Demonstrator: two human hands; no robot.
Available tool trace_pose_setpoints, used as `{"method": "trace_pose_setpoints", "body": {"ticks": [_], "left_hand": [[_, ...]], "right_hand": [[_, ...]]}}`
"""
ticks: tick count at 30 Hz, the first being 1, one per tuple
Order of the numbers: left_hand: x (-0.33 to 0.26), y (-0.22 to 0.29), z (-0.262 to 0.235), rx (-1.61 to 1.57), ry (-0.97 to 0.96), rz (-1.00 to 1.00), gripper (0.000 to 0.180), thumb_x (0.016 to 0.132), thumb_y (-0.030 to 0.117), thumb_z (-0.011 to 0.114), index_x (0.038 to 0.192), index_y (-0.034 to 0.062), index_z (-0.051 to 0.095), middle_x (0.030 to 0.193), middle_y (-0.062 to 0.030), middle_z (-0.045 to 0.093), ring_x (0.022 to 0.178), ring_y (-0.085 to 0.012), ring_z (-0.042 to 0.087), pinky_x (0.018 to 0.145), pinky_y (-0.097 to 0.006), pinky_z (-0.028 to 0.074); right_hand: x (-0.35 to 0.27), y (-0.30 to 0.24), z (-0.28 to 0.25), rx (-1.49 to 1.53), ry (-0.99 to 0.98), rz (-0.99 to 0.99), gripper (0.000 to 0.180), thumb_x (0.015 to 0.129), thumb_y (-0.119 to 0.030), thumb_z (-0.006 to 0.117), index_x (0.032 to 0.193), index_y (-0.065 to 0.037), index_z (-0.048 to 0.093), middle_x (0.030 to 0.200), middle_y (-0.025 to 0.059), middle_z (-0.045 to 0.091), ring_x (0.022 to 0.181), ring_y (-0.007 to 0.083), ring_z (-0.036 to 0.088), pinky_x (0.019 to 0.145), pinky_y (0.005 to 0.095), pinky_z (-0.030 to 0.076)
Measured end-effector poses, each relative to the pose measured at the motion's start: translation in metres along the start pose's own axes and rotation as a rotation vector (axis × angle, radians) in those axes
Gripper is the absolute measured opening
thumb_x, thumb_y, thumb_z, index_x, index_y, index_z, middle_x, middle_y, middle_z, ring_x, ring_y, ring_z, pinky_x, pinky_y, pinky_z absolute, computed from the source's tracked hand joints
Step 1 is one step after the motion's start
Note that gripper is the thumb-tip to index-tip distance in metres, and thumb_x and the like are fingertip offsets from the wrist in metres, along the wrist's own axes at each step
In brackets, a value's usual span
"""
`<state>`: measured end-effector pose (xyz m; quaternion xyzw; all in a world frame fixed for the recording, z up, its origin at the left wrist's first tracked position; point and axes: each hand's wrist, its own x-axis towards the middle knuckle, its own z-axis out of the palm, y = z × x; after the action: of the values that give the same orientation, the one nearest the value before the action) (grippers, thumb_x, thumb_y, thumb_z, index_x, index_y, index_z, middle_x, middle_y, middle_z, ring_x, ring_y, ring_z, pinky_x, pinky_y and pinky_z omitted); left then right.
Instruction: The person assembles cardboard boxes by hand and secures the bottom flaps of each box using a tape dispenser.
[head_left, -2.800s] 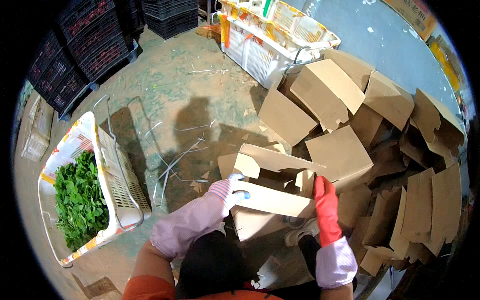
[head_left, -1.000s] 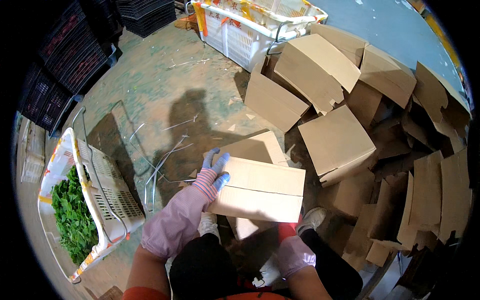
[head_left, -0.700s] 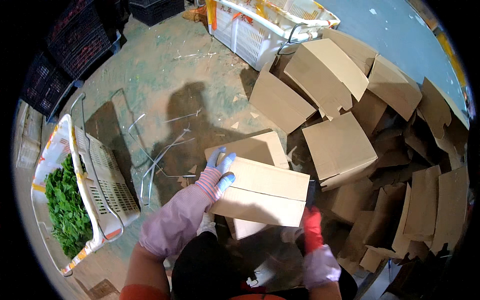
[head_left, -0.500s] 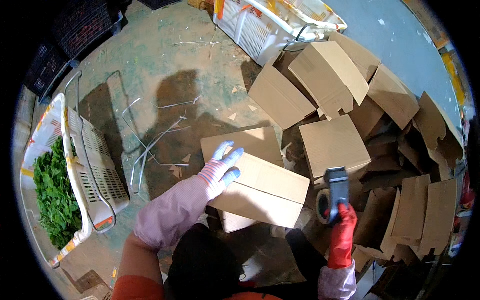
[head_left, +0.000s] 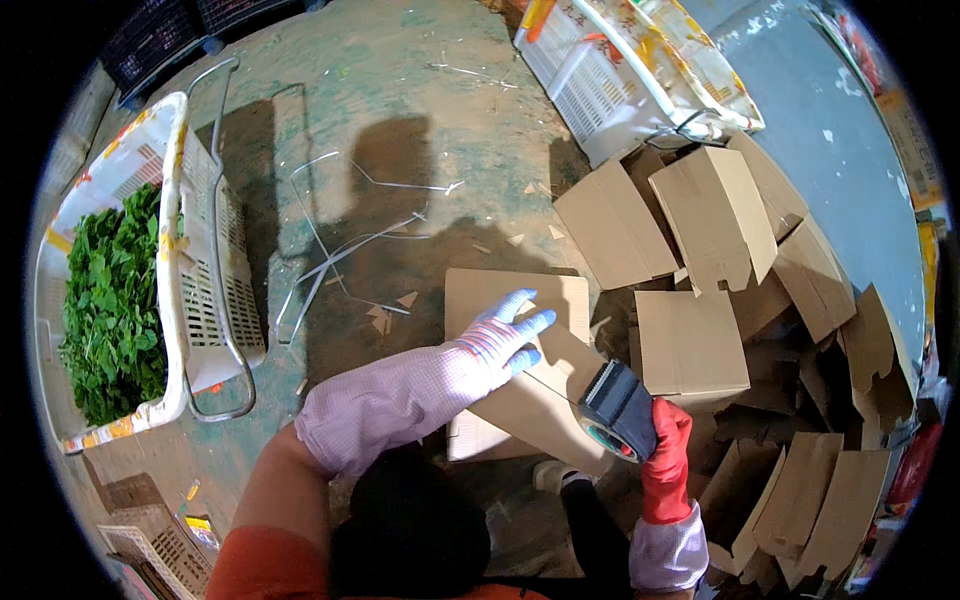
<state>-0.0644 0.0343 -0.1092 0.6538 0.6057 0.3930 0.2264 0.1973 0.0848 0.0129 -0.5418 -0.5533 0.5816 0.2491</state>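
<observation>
A brown cardboard box [head_left: 535,412] lies in front of me, its top flaps folded closed. My left hand [head_left: 502,340], in a striped white and blue glove, rests on its top with the fingers spread. In a red glove, my right hand [head_left: 668,448] grips a black tape dispenser [head_left: 618,402] whose head is at the box's right end. The tape roll shows in part below the dispenser's toothed edge. Whether tape is touching the cardboard I cannot tell. Another brown box [head_left: 470,290] shows partly from behind the first.
To the right are several open cardboard boxes [head_left: 705,215] in a heap, with one closed box [head_left: 690,340] nearest me. A white crate [head_left: 205,260] of leafy greens [head_left: 115,310] stands left. White strapping strips [head_left: 325,265] lie on the floor. Another white crate [head_left: 600,90] stands at the back.
My right hand has brought the tape dispenser leftward and turned it, from beside the box to its right end. The left hand stays on the box. The whole view has shifted.
</observation>
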Motion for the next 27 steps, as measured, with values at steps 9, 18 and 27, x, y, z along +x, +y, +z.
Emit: {"method": "trace_pose_setpoints", "body": {"ticks": [9,18,27], "left_hand": [[0.001,0.057,-0.008,-0.813,-0.1,-0.558,0.031,0.085,0.028,0.061,0.105,0.0042,0.059,0.078,-0.0049,0.06,0.058,-0.0137,0.054,0.052,-0.028,0.045],[-0.01,0.034,0.054,-0.899,0.043,-0.424,0.009,0.083,0.008,0.059,0.09,0.006,0.064,0.076,-0.01,0.065,0.067,-0.0246,0.063,0.057,-0.033,0.049],[-0.01,0.019,-0.03,-0.365,-0.071,-0.467,0.016,0.083,0.016,0.06,0.086,0.0003,0.063,0.076,-0.0181,0.063,0.068,-0.0241,0.061,0.061,-0.035,0.048]], "right_hand": [[0.001,-0.002,0.001,-0.039,-0.008,0.005,0.041,0.08,-0.039,0.063,0.065,-0.002,0.056,0.058,0.0038,0.054,0.046,0.0124,0.049,0.043,0.0262,0.041],[0.002,-0.018,0.011,-0.109,-0.092,0.126,0.033,0.082,-0.03,0.062,0.072,0.001,0.06,0.062,0.0042,0.057,0.054,0.0111,0.051,0.05,0.0257,0.04],[0.016,-0.03,0.032,-0.397,-0.192,0.029,0.023,0.081,-0.021,0.059,0.076,0.002,0.061,0.066,0.0027,0.058,0.061,0.0085,0.05,0.056,0.0241,0.04]]}}
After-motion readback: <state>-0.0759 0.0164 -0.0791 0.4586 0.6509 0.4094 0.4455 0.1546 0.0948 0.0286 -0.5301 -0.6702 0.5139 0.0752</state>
